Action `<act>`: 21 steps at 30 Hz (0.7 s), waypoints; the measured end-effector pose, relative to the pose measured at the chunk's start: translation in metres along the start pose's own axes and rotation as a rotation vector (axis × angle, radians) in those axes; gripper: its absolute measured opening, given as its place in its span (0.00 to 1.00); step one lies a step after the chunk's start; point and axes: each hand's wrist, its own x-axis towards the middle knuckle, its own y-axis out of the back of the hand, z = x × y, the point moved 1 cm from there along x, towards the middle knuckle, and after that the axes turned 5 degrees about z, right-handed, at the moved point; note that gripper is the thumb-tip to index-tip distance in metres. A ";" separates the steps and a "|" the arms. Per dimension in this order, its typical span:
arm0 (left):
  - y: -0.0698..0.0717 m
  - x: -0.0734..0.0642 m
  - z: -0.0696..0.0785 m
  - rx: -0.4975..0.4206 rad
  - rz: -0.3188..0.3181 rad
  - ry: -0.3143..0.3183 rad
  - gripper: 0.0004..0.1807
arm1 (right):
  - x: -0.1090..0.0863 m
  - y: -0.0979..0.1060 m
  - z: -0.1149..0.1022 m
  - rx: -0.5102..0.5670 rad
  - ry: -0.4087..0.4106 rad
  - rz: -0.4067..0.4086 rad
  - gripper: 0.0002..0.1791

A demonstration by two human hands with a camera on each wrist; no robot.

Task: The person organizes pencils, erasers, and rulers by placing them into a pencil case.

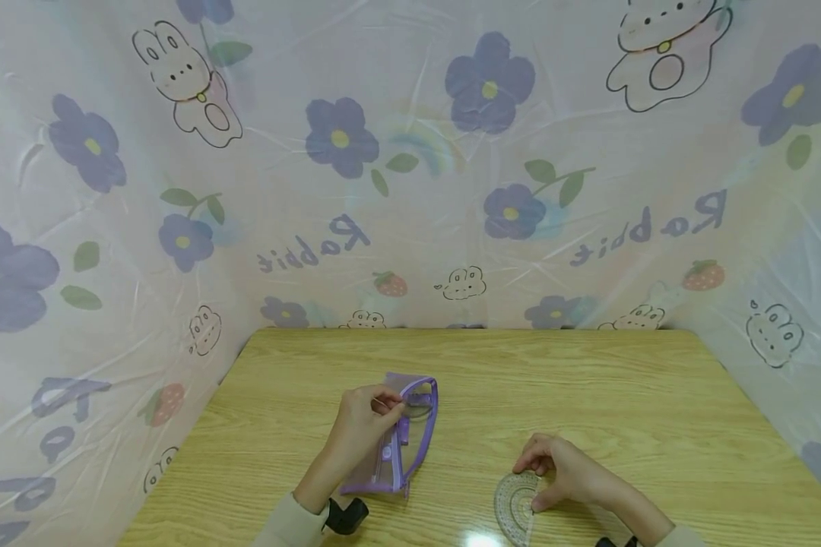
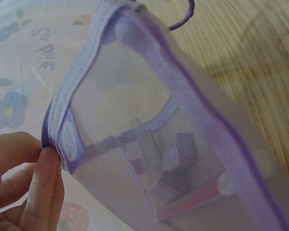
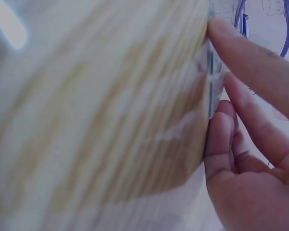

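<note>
A see-through pencil case (image 1: 387, 453) with purple trim lies left of centre on the table, its zipped side gaping. My left hand (image 1: 362, 416) pinches the zipper edge between thumb and fingers, as the left wrist view also shows. Through the case wall a red strip (image 2: 197, 199) and a dark purple piece (image 2: 185, 149) show hazily; their kinds are unclear. Nearer the front, to the right, my right hand (image 1: 568, 471) grips a clear half-round protractor (image 1: 509, 501) by its straight side. The right wrist view catches the protractor nearly edge-on between thumb and fingers.
The wood-grain table (image 1: 588, 380) is bordered at the back and sides by a hanging sheet (image 1: 410, 205) printed with flowers and rabbits. A bright glare spot falls on the front of the tabletop. Each wrist carries a black strap-on device (image 1: 347, 516).
</note>
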 end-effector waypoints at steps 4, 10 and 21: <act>0.001 0.000 0.001 0.001 0.001 0.001 0.03 | -0.001 0.000 0.000 -0.012 0.013 0.017 0.24; 0.001 0.000 0.003 0.002 0.005 -0.010 0.02 | -0.002 -0.001 -0.002 -0.008 0.014 0.038 0.25; 0.001 0.000 0.004 0.018 0.013 -0.020 0.04 | 0.000 -0.002 -0.003 0.001 -0.070 0.048 0.24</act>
